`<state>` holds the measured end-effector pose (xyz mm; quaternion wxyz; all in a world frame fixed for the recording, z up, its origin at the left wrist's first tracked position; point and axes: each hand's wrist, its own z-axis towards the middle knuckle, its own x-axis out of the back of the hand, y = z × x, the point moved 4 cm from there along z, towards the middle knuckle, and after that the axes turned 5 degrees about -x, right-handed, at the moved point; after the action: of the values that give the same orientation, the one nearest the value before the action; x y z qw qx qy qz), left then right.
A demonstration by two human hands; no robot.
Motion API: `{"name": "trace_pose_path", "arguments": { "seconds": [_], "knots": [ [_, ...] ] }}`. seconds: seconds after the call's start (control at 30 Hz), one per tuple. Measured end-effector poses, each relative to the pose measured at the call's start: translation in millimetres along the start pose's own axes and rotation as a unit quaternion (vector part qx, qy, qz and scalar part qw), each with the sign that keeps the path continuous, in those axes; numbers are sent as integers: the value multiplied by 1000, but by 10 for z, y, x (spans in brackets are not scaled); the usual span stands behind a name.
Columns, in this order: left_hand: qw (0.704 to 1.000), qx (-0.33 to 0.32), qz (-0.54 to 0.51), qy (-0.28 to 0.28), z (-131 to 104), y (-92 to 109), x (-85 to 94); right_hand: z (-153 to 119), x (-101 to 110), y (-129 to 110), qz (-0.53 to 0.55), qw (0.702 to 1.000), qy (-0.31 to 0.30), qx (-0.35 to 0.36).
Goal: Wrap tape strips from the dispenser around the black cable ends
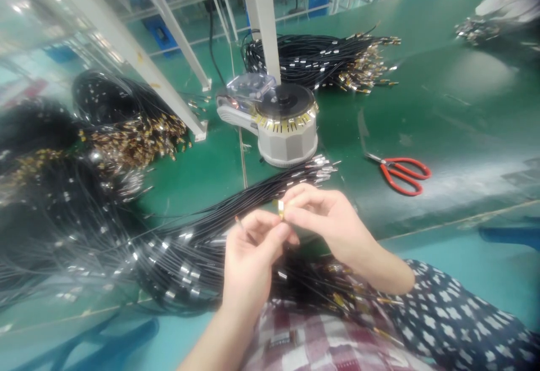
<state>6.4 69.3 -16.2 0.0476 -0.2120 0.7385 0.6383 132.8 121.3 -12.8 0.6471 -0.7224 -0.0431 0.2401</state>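
My left hand (255, 247) is closed in a pinch on a thin cable (238, 222), whose reddish-brown tip pokes out beside the index finger; the rest of it is mostly hidden by the hand. My right hand (323, 213) pinches a small strip of yellow tape (281, 209) with a bright glare on it, right at the left fingertips. Whether the tape touches the cable is hidden by the fingers. Just beyond the hands lies a bundle of black cables (253, 192) with silvery ends. Behind it stands a round tape dispenser (287, 140) with short yellow strips around its rim.
Red-handled cutters (405, 171) lie on the green table (455, 129) to the right. Coiled black cables (304, 58) sit behind the dispenser, and large cable heaps (118, 117) cover the left. White metal posts (268, 27) rise from the tabletop. More cables rest across my lap.
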Motion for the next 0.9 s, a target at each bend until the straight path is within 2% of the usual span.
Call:
{"name": "trace_pose_path", "arguments": {
  "seconds": [0.23, 0.33, 0.43, 0.57, 0.73, 0.9],
  "knots": [
    [998, -31, 36, -29, -7, -10, -15, 56, -12, 8, 61, 994, -43, -82],
    [998, -11, 27, -50, 11, -21, -23, 57, -31, 35, 92, 987, -75, -112],
    [996, 36, -5, -78, 50, -42, -27, 55, -30, 55, 94, 984, -79, -129],
    [989, 87, -37, -115, 97, -76, -10, 67, 6, 63, 83, 990, -34, -112],
    [985, 110, -44, -128, 84, -133, -7, 113, 126, 47, 55, 994, 55, -76],
    [986, 92, -63, -125, 58, -132, -102, 88, 292, -182, 27, 991, 128, 39]
  ]
}}
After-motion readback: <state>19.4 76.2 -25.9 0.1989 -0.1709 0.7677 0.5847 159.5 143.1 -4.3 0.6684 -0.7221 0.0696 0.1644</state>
